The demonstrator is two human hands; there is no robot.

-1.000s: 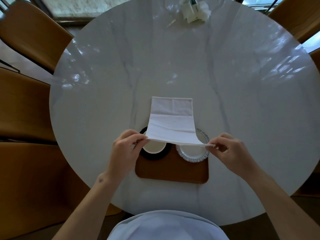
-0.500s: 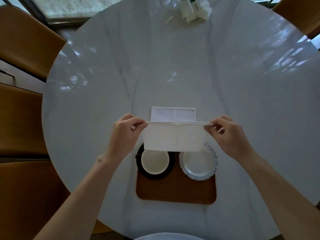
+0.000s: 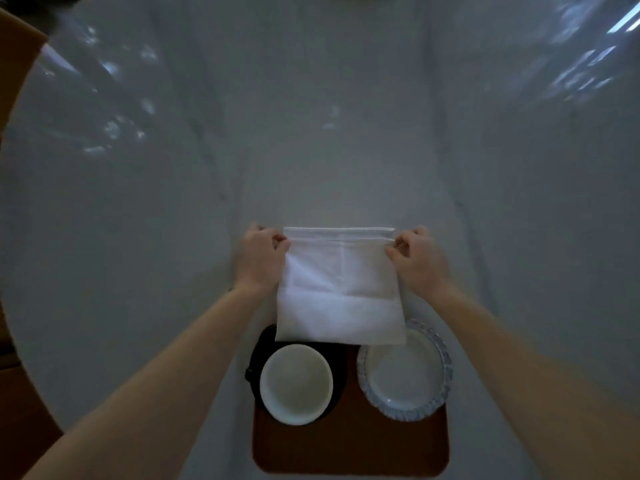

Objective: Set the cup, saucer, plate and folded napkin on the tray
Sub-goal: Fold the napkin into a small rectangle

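I see a pale marble table (image 3: 311,116) with grey veins filling almost the whole view, with window glare in its upper corners. At the far left edge a strip of brown chair (image 3: 14,64) shows past the table's rim.

Near the bottom centre a brown tray (image 3: 349,452) with rounded corners lies flat on the table. It holds two groups. On its left half sits a black saucer (image 3: 254,372), and a white cup (image 3: 296,384) stands upright on it, looking empty from above. On its right half, just beside the saucer and apart from it, lies a clear plate (image 3: 405,372) with a ribbed rim; I see nothing on it.

A white napkin (image 3: 339,289), folded over on itself, lies on the table just beyond the tray. Its near edge overlaps the tray's far edge, covering the far part of the saucer and the plate's far rim. I cannot tell whether it rests on them or hangs just above.

My two bare arms reach in from the bottom corners. The left hand (image 3: 259,261) pinches the napkin's far left corner between thumb and fingers. The right hand (image 3: 420,261) pinches the far right corner the same way. The cloth stretches between the hands, with both wrists beside its side edges.
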